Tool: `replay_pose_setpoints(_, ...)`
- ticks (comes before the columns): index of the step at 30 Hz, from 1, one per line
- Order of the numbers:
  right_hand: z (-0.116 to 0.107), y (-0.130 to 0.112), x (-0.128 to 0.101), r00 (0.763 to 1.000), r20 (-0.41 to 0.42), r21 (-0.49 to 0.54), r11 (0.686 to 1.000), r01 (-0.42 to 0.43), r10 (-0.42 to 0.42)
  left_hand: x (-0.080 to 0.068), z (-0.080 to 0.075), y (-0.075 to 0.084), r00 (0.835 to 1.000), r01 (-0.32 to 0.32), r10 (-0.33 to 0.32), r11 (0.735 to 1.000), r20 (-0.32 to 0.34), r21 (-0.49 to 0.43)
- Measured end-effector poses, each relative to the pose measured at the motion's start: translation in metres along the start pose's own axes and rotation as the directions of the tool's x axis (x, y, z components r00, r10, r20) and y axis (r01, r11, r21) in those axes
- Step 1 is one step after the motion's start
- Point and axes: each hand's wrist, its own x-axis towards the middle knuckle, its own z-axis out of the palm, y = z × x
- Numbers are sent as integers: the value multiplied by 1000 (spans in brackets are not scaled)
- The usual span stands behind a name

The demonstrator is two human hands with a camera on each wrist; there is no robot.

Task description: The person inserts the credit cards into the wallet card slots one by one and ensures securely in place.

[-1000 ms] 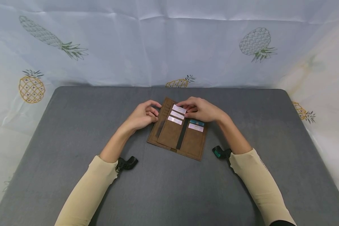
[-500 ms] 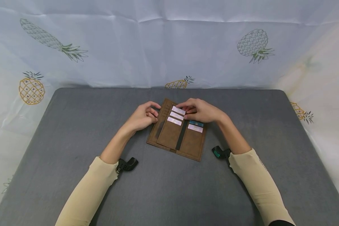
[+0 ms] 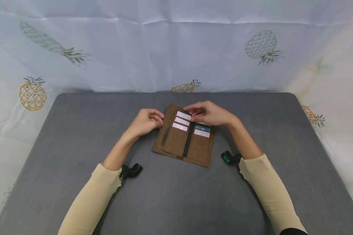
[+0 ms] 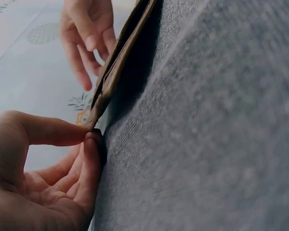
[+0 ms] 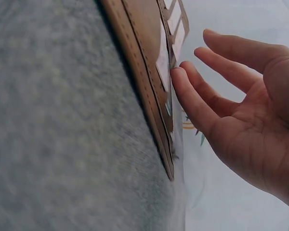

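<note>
A brown wallet (image 3: 176, 143) lies spread open on the grey table, with a dark band (image 3: 189, 140) down its middle. Pale cards (image 3: 181, 121) fill slots on its inner left panel; a blue card (image 3: 203, 128) and a pale card (image 3: 201, 133) sit in the right panel. My left hand (image 3: 145, 122) is at the wallet's left edge, and in the left wrist view its thumb and index finger pinch that edge. Over the upper part hovers my right hand (image 3: 213, 113), partly covering the right panel. Its fingers (image 5: 195, 94) are loosely extended by the cards, gripping nothing visible.
The grey table (image 3: 170, 202) extends around the wallet. A pale cloth (image 3: 129, 52) printed with pineapples hangs behind it. Black wrist devices (image 3: 132, 170) protrude from beige sleeves (image 3: 91, 202) on both arms.
My left hand has lowered slightly along the wallet edge. The right hand has lifted a little, and a pale card edge now shows beneath it, above the blue card.
</note>
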Motion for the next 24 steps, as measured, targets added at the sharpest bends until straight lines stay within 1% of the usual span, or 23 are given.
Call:
replay_pose_setpoints(5, -7, -2, -3, 998, -58, 14, 1000, -5, 6, 0, -9, -2, 1000, 2, -3, 999, -25, -40)
replay_pose_setpoints(8, -12, -2, -5, 996, -95, 6, 1000, -2, 2, 0, -15, -4, 999, 13, -17, 997, -42, -82)
replay_pose_setpoints(11, -15, -1, -8, 993, -121, 9, 1000, -7, 8, 0, -19, -8, 998, 32, -38, 992, -46, -119)
replay_pose_setpoints(13, -17, 1, -10, 992, -128, 15, 1000, -13, 15, -1, -21, -11, 998, 46, -51, 990, -37, -132)
replay_pose_setpoints(16, -19, 4, -13, 990, -138, 16, 1000, -25, 27, -1, -23, -12, 998, 63, -64, 988, -5, -140)
replay_pose_setpoints(19, -21, 8, -17, 984, -172, 8, 999, -36, 37, -1, -24, -12, 997, 75, -70, 985, 33, -154)
replay_pose_setpoints(22, -23, 10, -19, 973, -228, -8, 999, -32, 30, -2, -25, -10, 996, 71, -65, 989, 54, -133)
replay_pose_setpoints(24, -24, 10, -21, 959, -280, -5, 999, -35, 32, -3, -27, -9, 998, 50, -48, 997, 39, -55)
